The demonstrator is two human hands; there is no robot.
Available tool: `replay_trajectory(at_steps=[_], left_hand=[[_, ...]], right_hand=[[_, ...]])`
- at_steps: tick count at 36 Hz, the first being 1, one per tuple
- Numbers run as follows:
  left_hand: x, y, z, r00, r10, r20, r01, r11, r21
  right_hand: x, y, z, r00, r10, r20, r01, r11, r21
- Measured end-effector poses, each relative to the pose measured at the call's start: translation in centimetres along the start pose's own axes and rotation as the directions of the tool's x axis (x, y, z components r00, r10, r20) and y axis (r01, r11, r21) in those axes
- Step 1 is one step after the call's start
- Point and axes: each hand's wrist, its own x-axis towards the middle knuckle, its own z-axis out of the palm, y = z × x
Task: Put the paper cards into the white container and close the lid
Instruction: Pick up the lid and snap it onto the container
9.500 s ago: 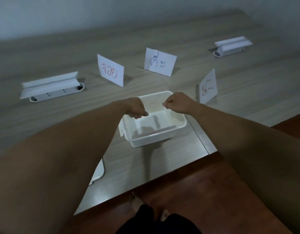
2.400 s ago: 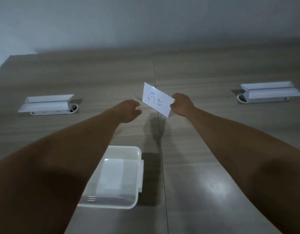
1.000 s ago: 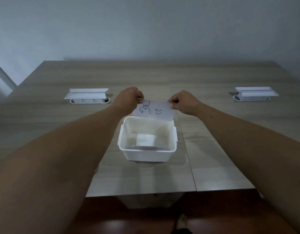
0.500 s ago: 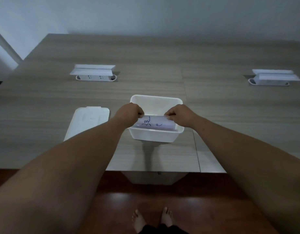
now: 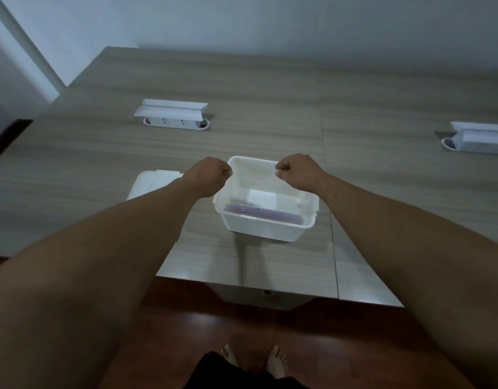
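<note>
Empty hands (image 5: 207, 175) above container rim (image 5: 270, 221)

An open white container (image 5: 266, 213) sits near the front edge of a wooden table (image 5: 74, 164); paper cards (image 5: 263, 212) lie inside; the left hand (image 5: 210, 175) and right hand (image 5: 296, 171) hover above it, fingers curled, holding nothing; the white lid (image 5: 149, 183) lies just left.

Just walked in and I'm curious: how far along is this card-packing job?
Mostly done, it seems. No cards stand on the table, and paper lies in the open white container. The left hand and right hand hover over its rim, loosely closed on nothing. Left to do: the lid, lying flat beside the container, must go on.
</note>
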Motion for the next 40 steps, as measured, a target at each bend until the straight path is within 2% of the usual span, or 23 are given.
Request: replay_trajectory(at_steps=[6, 12, 19, 25, 30, 36, 40], left_hand=[[-1.3, -5.3, -2.0, 0.990, -0.129, -0.064, 0.127, 0.991, -0.027], [-2.4, -11.0, -2.8, 0.983, -0.168, -0.080, 0.169, 0.986, 0.011], [-2.9, -19.7, -2.5, 0.957, -0.273, -0.098, 0.274, 0.962, 0.001], [-4.4, -26.2, -0.1, 0.910, -0.411, -0.050, 0.412, 0.911, 0.005], [-5.9, -30.3, 2.4, 0.866, -0.499, 0.029, 0.500, 0.866, -0.024], [-7.0, -31.7, 5.9, 0.819, -0.559, 0.131, 0.572, 0.815, -0.096], [-7.3, -32.4, 7.4, 0.781, -0.613, 0.119, 0.624, 0.767, -0.147]], right_hand=[[3.3, -4.3, 2.0, 0.999, -0.029, -0.017, 0.030, 0.998, 0.056], [6.2, -9.4, 5.4, 0.999, -0.054, 0.006, 0.053, 0.994, 0.100], [9.8, -15.8, 10.5, 1.000, -0.012, 0.019, 0.009, 0.990, 0.138], [12.0, -18.6, 16.1, 0.984, 0.153, 0.091, -0.158, 0.986, 0.049], [12.2, -19.4, 20.7, 0.910, 0.368, 0.192, -0.382, 0.924, 0.036], [11.3, -19.6, 25.4, 0.786, 0.580, 0.214, -0.618, 0.731, 0.288], [12.2, -19.3, 27.2, 0.717, 0.653, 0.243, -0.686, 0.599, 0.414]])
